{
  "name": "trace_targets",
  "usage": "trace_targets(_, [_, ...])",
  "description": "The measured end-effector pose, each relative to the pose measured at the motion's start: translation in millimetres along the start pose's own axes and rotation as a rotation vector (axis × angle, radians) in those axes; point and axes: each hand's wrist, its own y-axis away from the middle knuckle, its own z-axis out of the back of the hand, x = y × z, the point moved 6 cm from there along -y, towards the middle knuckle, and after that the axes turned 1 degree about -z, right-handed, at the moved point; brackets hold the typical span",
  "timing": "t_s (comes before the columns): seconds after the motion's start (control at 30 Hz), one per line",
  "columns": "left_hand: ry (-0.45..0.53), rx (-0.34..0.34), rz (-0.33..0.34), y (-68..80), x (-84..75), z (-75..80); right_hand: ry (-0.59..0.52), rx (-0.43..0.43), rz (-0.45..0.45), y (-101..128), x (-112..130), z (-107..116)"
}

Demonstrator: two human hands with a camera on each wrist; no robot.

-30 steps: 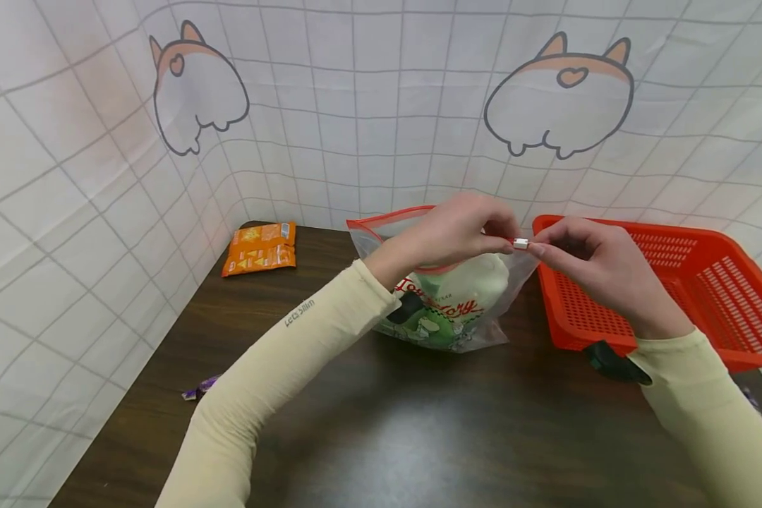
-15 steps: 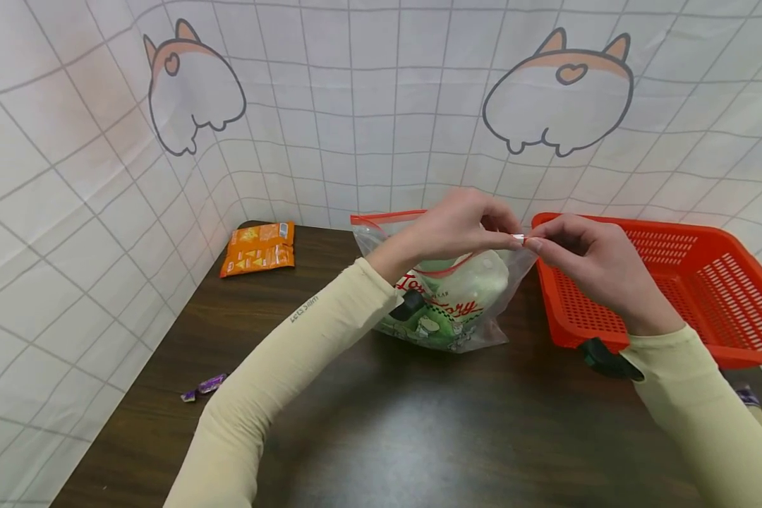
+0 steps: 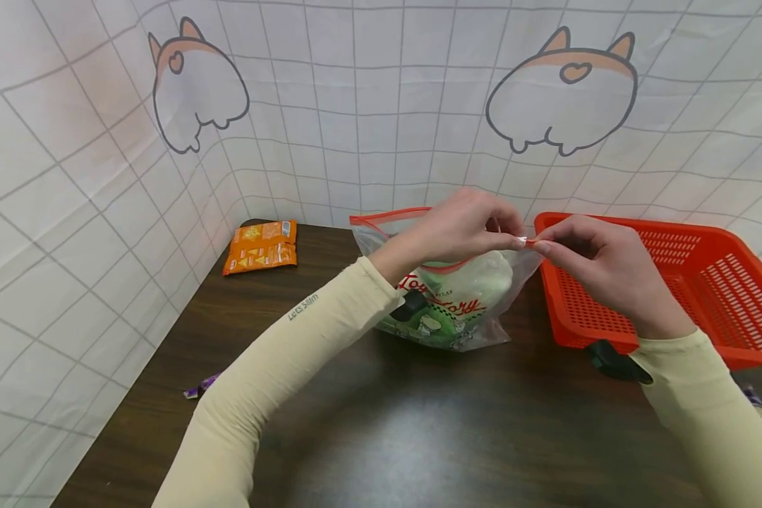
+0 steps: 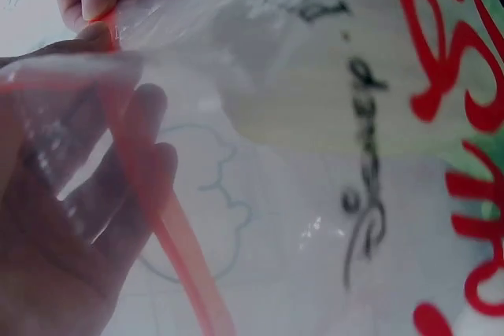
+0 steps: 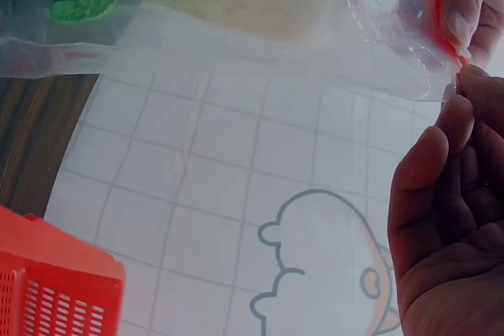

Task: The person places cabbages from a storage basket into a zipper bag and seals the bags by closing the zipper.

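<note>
A clear zip bag [image 3: 482, 321] with a red zipper strip [image 3: 387, 215] stands on the dark table and holds a green and white snack pack [image 3: 447, 310] with red lettering. My left hand [image 3: 504, 236] pinches the bag's top edge at its right corner. My right hand [image 3: 542, 245] pinches that same corner from the right, at a small white slider [image 3: 522, 242]. In the left wrist view my left hand's fingers [image 4: 134, 186] show through the plastic beside the red strip [image 4: 169, 234]. In the right wrist view my right hand [image 5: 461, 84] meets the bag's corner [image 5: 417, 60].
An orange-red mesh basket [image 3: 673, 282] stands just right of the bag. An orange snack packet [image 3: 259, 247] lies at the table's far left corner, and a purple candy [image 3: 200, 386] by the left edge. A white gridded cloth [image 3: 368, 106] walls in the table [image 3: 387, 423].
Both hands keep their pinch at the bag's right top corner. The right fingertips have closed in on the left ones, so less of the white slider shows.
</note>
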Motion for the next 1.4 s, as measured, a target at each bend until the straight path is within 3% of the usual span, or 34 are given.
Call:
trace_targets(0.17, [-0.073,0.018,0.039,4.9,4.2,2.1,0.012,0.001,0.004,1.7,-4.1,2.9])
trace_targets(0.47, [-0.26,-0.013,0.105,20.5,21.5,13.1,0.05,0.013,-0.102,12.3,-26.3,12.7])
trace_targets(0.93, [-0.209,-0.173,0.175,71.7,67.3,52.0,0.051,0.031,-0.21,22.3,-54.7,28.2])
trace_targets(1.23, [-0.197,-0.232,0.192,95.5,77.6,70.2,0.087,0.027,-0.248,25.2,-65.3,34.4])
trace_targets(1.4, [-0.202,-0.236,0.217,101.7,76.3,75.5,0.088,0.016,-0.25,24.7,-64.8,36.3])
